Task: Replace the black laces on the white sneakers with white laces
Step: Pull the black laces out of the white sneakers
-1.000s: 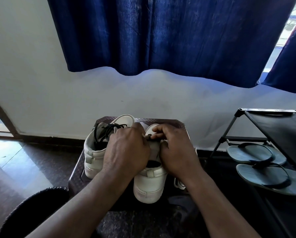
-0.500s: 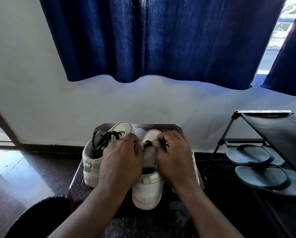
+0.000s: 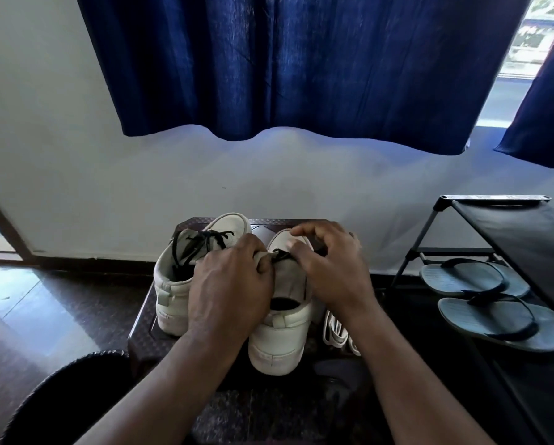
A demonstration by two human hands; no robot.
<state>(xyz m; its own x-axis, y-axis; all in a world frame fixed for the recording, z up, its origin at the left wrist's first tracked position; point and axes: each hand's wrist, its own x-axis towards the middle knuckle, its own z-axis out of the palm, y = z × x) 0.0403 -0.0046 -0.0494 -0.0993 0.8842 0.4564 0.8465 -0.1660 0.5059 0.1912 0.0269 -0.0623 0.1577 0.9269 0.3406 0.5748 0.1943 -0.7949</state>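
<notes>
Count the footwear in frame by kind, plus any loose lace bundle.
Sneakers: 2 (left sneaker, right sneaker)
Flip-flops: 2 (far flip-flop, near flip-flop)
Lace bundles: 1 (white lace bundle)
Total: 5

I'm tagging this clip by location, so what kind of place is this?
Probably a room at home, perhaps by the entrance: a shoe rack holding flip-flops, a blue curtain over a window.
</notes>
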